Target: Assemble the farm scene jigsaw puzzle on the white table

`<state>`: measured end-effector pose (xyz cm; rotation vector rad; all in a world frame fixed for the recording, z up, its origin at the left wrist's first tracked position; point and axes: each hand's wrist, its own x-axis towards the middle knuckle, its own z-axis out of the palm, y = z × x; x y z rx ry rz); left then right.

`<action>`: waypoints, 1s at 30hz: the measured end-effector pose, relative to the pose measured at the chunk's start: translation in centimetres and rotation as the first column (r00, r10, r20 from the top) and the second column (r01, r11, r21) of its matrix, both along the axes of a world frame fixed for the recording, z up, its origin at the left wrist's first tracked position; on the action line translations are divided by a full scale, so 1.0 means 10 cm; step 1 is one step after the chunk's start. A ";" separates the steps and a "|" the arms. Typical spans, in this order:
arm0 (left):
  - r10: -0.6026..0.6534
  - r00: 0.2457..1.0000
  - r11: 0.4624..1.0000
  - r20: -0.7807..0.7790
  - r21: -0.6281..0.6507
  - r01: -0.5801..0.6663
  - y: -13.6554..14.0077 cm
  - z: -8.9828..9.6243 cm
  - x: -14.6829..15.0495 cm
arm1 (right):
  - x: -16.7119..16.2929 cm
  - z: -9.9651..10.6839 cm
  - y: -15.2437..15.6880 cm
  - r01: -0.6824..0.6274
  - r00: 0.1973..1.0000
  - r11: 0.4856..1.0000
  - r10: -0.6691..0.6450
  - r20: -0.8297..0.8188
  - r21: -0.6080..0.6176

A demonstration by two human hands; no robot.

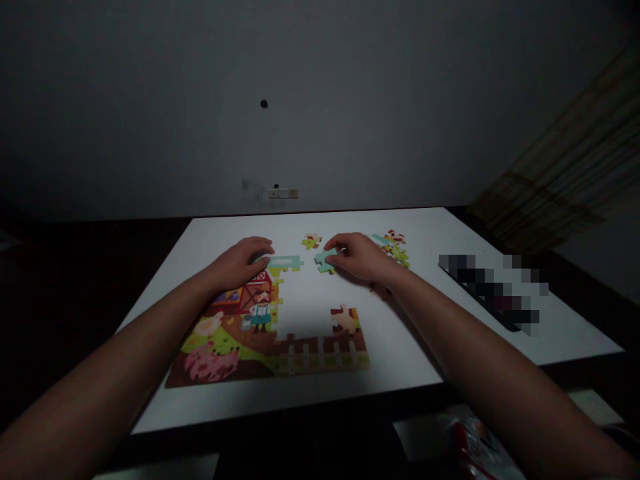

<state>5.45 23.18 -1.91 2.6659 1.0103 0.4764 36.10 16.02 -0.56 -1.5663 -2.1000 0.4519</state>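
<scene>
A partly joined farm jigsaw puzzle (240, 357) lies on the white table, showing a barn, a farmer, a hen, a pig and a fence. My left hand (243, 261) rests at its upper left edge, thumb and fingers apart, beside a light-blue strip with a cloud (284, 261). Between the thumb and fingers of my right hand (357, 257) is a light-blue and green puzzle piece (325, 261), a little right of that strip. Behind it lies a loose green and red-white piece (311, 241). More loose pieces (396, 252) lie beyond my right hand, which partly hides them.
The white table (410, 360) ends at a dark front edge. A dark, blurred-out flat object (487, 293) lies at the right. Below the front edge is a shiny plastic package (480, 443). A grey wall with sockets (283, 193) stands behind, and a patterned curtain (545, 167) hangs right.
</scene>
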 end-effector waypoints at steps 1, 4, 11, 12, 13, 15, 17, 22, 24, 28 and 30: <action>-0.006 1.000 1.000 0.006 0.008 0.005 0.01 -0.01 -0.01 | -0.07 -0.01 0.03 0.011 1.000 1.000 -0.011 -0.007 0.001; -0.021 1.000 0.999 0.014 0.029 0.021 0.02 -0.04 -0.03 | -0.26 -0.05 0.12 0.046 0.999 0.999 -0.046 0.005 0.000; -0.011 0.999 0.999 0.030 0.038 0.010 0.01 -0.08 -0.07 | -0.49 -0.09 0.18 0.112 0.991 0.994 -0.112 0.073 0.011; -0.020 0.999 0.999 0.036 0.047 0.019 0.01 -0.08 -0.07 | -0.50 -0.09 0.18 0.112 0.990 0.994 -0.113 0.089 0.015; -0.030 0.999 0.998 0.044 0.056 0.028 0.01 -0.09 -0.07 | -0.51 -0.08 0.19 0.106 0.988 0.994 -0.109 0.113 0.025; -0.048 0.997 0.997 0.054 0.071 0.044 0.02 -0.10 -0.07 | -0.52 -0.08 0.19 0.092 0.979 0.994 -0.100 0.178 0.051; -0.056 0.997 0.996 0.057 0.074 0.051 0.02 -0.10 -0.08 | -0.55 -0.08 0.19 0.091 0.968 0.994 -0.103 0.229 0.063; -0.039 0.998 0.997 0.047 0.063 0.036 0.02 -0.11 -0.08 | -0.55 -0.07 0.18 0.132 0.961 0.990 -0.140 0.238 0.049; -0.040 0.998 0.997 0.046 0.065 0.037 0.02 -0.11 -0.09 | -0.42 -0.02 0.19 0.132 0.969 0.990 -0.140 0.205 0.052; -0.039 0.998 0.998 0.050 0.044 0.037 0.02 -0.09 -0.08 | 0.14 0.11 0.24 0.200 0.969 0.977 -0.209 0.136 0.072; -0.023 0.999 1.000 0.042 0.022 0.022 0.02 -0.08 -0.06 | 0.47 0.13 0.24 0.248 0.957 0.966 -0.257 0.137 0.081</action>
